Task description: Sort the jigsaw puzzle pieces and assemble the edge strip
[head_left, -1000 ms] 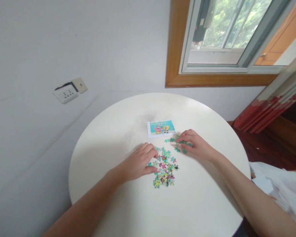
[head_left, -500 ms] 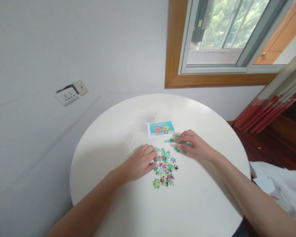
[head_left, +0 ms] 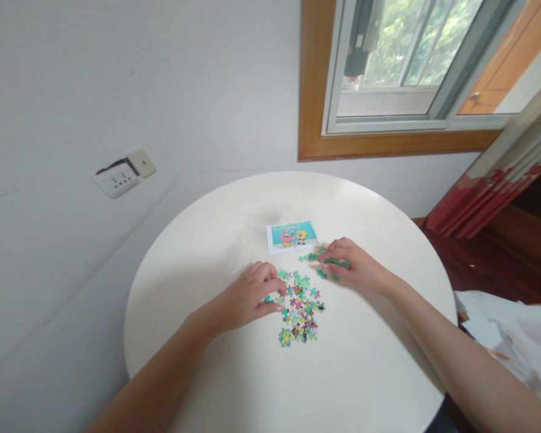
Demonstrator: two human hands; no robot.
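A heap of loose jigsaw puzzle pieces [head_left: 298, 304], in green, pink and yellow, lies on the round white table [head_left: 270, 385]. My left hand [head_left: 255, 294] is at the heap's left edge, thumb and fingers apart, with pieces showing in the gap between them. To the right, my right hand [head_left: 349, 263] bends over a group of green puzzle pieces [head_left: 328, 275], its thumb and fingertips close together on a piece that they partly cover. Just beyond the pieces lies a picture card [head_left: 292, 236] with a pink and a yellow cartoon figure on turquoise.
A white wall with a socket [head_left: 117, 178] stands behind and left of the table. A wood-framed window [head_left: 315, 144] is at the back right, beside a red and white curtain [head_left: 491, 192]. White bags or papers [head_left: 509, 343] lie at the right, below the tabletop.
My left thumb and fingers have spread apart and drawn slightly left, uncovering pieces between them. My right hand stays nearly where it was. The view has shifted a little.
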